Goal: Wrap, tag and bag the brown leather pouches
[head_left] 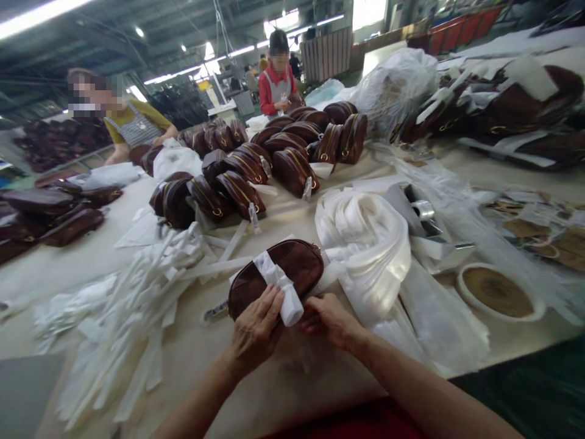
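A dark brown leather pouch [299, 262] lies on the table in front of me, with a band of white wrapping paper [275, 272] across it. My left hand [259, 323] rests on the pouch's near edge, its fingers pressing the paper and pouch together. Close by on the right, my right hand [329, 318] has its fingers curled in just beside the paper's loose end; what they hold, if anything, is hidden. A wrapped zipper pull [216, 312] sticks out at the pouch's left end.
Loose white paper strips [137, 311] are heaped on the left. Rolled clear plastic sleeves [365, 238], a tape dispenser [418, 210] and a round tape roll [500, 292] lie right. Brown pouches [295, 171] stand in rows behind; two co-workers [276, 79] are across the table.
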The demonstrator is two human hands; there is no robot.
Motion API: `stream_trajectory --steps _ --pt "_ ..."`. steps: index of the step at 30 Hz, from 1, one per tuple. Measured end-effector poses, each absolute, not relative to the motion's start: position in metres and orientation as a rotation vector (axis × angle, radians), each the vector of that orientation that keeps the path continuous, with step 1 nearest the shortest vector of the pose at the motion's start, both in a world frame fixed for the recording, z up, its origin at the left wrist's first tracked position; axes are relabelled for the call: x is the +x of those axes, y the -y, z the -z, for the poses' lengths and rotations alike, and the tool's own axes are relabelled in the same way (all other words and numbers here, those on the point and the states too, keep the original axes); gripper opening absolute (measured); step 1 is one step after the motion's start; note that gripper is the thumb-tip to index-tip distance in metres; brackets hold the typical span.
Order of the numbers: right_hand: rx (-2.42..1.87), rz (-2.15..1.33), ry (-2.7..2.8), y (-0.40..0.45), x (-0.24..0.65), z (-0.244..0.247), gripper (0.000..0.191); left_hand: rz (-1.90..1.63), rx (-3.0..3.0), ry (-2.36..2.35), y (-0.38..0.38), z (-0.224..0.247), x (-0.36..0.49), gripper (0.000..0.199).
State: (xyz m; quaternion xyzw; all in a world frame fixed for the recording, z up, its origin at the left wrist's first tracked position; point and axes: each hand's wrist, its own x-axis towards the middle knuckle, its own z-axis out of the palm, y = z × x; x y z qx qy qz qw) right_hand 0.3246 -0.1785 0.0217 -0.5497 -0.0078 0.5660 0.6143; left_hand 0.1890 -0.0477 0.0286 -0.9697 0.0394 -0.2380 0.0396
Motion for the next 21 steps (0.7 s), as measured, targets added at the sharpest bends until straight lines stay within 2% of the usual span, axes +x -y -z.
stream_trajectory --steps 7,17,19,21 --pt "-1.438 -1.125 -0.05 0.175 0.319 -0.027 0.011 0.726 -3.015 -0.095 0.049 -0.028 0.189 0.05" --pt "-1.611 -1.195 0.209 0.184 0.325 -0.025 0.019 0.751 -2.887 -0.083 0.056 -0.017 0.189 0.037" --pt "-1.702 -0.993 0.436 0.192 0.33 -0.032 0.021 0.743 -2.875 -0.076 0.057 -0.014 0.188 0.036" --pt "-1.746 -0.604 0.805 0.195 0.335 -0.041 0.018 0.767 -2.877 -0.059 0.057 -0.013 0.188 0.035"
